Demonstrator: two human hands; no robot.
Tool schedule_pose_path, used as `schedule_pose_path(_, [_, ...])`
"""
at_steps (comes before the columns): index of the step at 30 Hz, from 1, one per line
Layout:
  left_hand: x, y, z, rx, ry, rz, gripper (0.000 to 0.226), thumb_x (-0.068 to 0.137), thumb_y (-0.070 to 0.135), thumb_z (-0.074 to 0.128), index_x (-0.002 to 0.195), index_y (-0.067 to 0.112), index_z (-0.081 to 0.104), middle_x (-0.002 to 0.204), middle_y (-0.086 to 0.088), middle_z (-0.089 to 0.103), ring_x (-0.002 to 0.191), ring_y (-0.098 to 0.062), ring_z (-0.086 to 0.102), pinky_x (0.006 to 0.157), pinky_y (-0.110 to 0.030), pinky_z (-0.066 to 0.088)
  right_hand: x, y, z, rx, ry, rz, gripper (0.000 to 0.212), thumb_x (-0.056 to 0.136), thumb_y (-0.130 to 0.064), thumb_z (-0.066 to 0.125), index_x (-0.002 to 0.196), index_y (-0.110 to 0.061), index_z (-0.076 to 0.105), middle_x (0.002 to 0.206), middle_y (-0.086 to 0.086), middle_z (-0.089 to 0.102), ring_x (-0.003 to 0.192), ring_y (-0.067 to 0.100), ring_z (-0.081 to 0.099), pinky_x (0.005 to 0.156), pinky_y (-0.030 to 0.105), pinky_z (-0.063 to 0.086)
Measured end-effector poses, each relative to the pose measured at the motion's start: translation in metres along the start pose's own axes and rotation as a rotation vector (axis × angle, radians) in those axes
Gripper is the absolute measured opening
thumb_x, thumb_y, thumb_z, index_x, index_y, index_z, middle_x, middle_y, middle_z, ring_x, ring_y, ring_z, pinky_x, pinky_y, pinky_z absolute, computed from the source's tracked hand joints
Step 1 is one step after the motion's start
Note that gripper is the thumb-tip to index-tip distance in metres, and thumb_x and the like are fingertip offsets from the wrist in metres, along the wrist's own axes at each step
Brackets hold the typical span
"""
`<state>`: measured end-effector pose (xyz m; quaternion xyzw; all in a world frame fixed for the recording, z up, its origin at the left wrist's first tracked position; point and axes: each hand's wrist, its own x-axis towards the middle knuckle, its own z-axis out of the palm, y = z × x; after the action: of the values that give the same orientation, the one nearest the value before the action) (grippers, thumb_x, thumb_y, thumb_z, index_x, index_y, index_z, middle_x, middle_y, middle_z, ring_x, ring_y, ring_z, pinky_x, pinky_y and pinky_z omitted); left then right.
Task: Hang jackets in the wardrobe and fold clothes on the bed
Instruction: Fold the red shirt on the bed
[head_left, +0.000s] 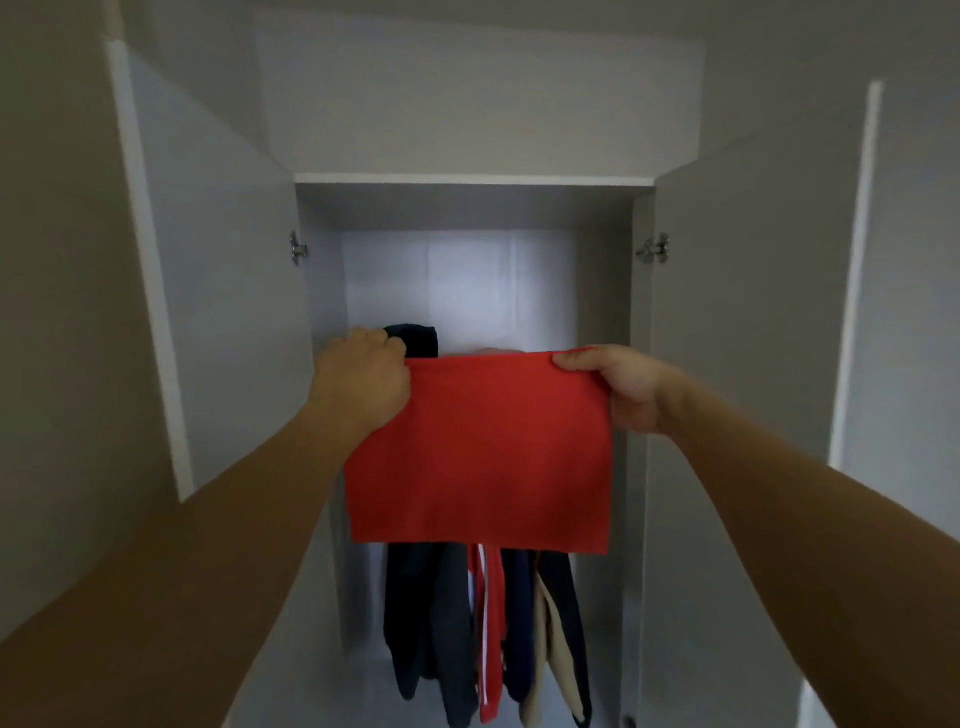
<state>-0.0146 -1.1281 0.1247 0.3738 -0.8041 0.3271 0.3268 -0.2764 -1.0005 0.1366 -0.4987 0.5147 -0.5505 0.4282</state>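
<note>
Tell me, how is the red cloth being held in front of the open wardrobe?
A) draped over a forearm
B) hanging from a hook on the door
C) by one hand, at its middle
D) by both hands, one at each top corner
D: the left hand and the right hand each grip a top corner of the red cloth, which hangs flat between them.

One wardrobe (467, 208) fills the middle of the frame, with two open doors: one door (208, 270) at the left, the other door (748, 291) at the right. Two metal hinges show, one hinge (297, 248) on the left edge and a second hinge (654, 249) on the right edge. One folded red cloth (478, 452) sits at the center, with one dark folded garment (415, 339) just above its upper left corner. Two hands are in view, the left hand (358, 382) and the right hand (621, 387). At the lower center hang about five jackets (488, 634), overlapping, so the exact number is uncertain.
</note>
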Motion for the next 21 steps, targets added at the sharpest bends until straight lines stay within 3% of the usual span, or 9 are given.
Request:
schedule_pose_path(2, [0.031, -0.013, 0.034, 0.090, 0.008, -0.010, 0.016, 0.086, 0.003, 0.050, 0.079, -0.004, 0.063, 0.082, -0.024, 0.061, 0.076, -0.036, 0.057, 0.067, -0.043, 0.039, 0.054, 0.001, -0.008, -0.008, 0.032, -0.062, 0.016, 0.095, -0.014, 0.055, 0.102, -0.008, 0.069, 0.085, 0.006, 0.074, 0.071, 0.016, 0.071, 0.060, 0.028, 0.057])
schedule_pose_path(4, [0.061, -0.027, 0.069, 0.182, -0.039, -0.075, 0.015, 0.089, 0.006, 0.050, 0.088, -0.002, 0.063, 0.091, -0.022, 0.061, 0.084, -0.035, 0.057, 0.072, -0.042, 0.038, 0.110, 0.005, -0.010, -0.046, 0.135, -0.171, 0.004, 0.093, -0.019, 0.063, 0.089, -0.017, 0.064, 0.075, 0.003, 0.068, 0.062, 0.015, 0.066, 0.058, 0.030, 0.055])
schedule_pose_path(7, [0.117, -0.055, 0.113, 0.198, -0.085, -0.242, 0.021, 0.095, 0.015, 0.043, 0.104, 0.001, 0.056, 0.106, -0.018, 0.060, 0.095, -0.035, 0.058, 0.076, -0.039, 0.038, 0.194, -0.001, -0.014, -0.083, 0.216, -0.351, 0.015, 0.091, -0.027, 0.066, 0.081, -0.022, 0.056, 0.070, -0.002, 0.061, 0.060, 0.012, 0.058, 0.055, 0.026, 0.052])
schedule_pose_path(10, [0.164, -0.080, 0.145, 0.268, -0.031, -0.311, 0.020, 0.093, 0.014, 0.043, 0.103, 0.002, 0.056, 0.105, -0.019, 0.062, 0.094, -0.036, 0.059, 0.078, -0.038, 0.040, 0.267, -0.014, -0.012, -0.158, 0.231, -0.451, 0.016, 0.093, -0.033, 0.062, 0.084, -0.022, 0.054, 0.075, -0.002, 0.059, 0.062, 0.010, 0.056, 0.049, 0.023, 0.048])
schedule_pose_path(13, [0.207, -0.106, 0.173, 0.337, 0.017, -0.351, 0.024, 0.091, 0.013, 0.044, 0.105, 0.000, 0.058, 0.106, -0.022, 0.063, 0.099, -0.038, 0.057, 0.084, -0.040, 0.038, 0.337, -0.027, -0.008, -0.137, 0.245, -0.482, 0.016, 0.094, -0.034, 0.059, 0.086, -0.022, 0.052, 0.079, -0.003, 0.057, 0.065, 0.009, 0.054, 0.049, 0.022, 0.047])
schedule_pose_path(18, [0.261, -0.148, 0.224, 0.430, 0.003, -0.351, 0.028, 0.088, 0.014, 0.044, 0.107, 0.005, 0.064, 0.108, -0.020, 0.065, 0.104, -0.037, 0.055, 0.090, -0.041, 0.036, 0.434, -0.031, 0.004, -0.084, 0.216, -0.404, 0.015, 0.097, -0.031, 0.056, 0.095, -0.017, 0.052, 0.095, 0.005, 0.060, 0.080, 0.017, 0.058, 0.073, 0.038, 0.054])
schedule_pose_path(21, [0.278, -0.172, 0.261, 0.472, -0.079, -0.336, 0.029, 0.086, 0.018, 0.046, 0.104, 0.011, 0.068, 0.106, -0.017, 0.067, 0.105, -0.034, 0.055, 0.093, -0.040, 0.034, 0.482, -0.027, 0.011, -0.088, 0.187, -0.305, 0.013, 0.097, -0.025, 0.058, 0.091, -0.015, 0.051, 0.093, 0.008, 0.062, 0.077, 0.020, 0.060, 0.061, 0.034, 0.054])
